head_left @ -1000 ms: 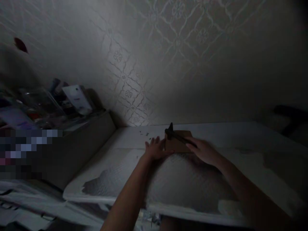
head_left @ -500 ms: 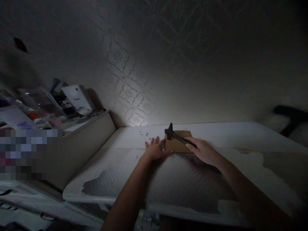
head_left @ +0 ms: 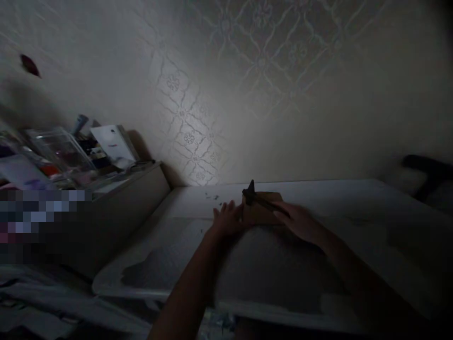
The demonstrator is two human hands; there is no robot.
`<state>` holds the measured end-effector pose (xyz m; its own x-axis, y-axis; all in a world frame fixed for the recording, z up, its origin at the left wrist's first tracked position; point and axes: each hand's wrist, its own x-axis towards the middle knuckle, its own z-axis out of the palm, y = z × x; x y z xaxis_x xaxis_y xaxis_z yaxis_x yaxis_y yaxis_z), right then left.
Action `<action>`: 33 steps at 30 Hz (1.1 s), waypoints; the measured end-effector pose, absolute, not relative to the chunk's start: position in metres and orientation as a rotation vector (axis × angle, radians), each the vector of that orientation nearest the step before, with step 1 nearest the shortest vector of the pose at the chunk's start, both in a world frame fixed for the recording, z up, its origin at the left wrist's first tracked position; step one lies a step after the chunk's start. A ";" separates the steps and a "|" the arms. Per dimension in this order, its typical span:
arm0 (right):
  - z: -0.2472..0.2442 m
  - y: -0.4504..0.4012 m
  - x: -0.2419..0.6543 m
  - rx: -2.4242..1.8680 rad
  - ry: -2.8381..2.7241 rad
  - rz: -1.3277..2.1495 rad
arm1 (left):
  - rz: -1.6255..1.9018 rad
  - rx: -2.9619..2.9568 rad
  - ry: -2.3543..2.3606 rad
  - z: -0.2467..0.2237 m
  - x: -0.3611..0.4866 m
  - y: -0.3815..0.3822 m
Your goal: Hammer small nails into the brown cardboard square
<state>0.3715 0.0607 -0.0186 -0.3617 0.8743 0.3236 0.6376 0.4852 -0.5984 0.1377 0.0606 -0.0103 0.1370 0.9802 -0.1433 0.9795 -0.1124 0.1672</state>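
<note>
The hammer (head_left: 249, 195) appears stiff and head-heavy; best grasped along its handle, which runs toward 4 o'clock. It is dark, with a pointed tip toward 12 o'clock, over brown cardboard (head_left: 257, 216) on the table (head_left: 329, 192). The right hand (head_left: 300, 222) grips the handle; the left hand (head_left: 226, 221), fingers spread wide, lies at the cardboard's 9 o'clock edge.
</note>
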 end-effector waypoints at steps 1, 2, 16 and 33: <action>-0.018 0.060 0.371 -1.240 -2.123 0.502 | 0.002 2.190 1.928 -0.011 0.138 0.061; -0.018 0.060 0.371 -1.241 -2.128 0.503 | -0.003 2.192 1.925 -0.011 0.138 0.061; -0.019 0.060 0.372 -1.224 -2.120 0.478 | -0.007 2.191 1.936 -0.009 0.138 0.060; -0.016 0.063 0.377 -1.227 -2.039 0.534 | -0.001 2.178 1.930 -0.009 0.138 0.060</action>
<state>0.3774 0.0627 -0.0157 -0.3165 0.8830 0.3466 0.5999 0.4694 -0.6479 0.1382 0.0600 -0.0090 0.1317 0.9794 -0.1528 0.9796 -0.1050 0.1715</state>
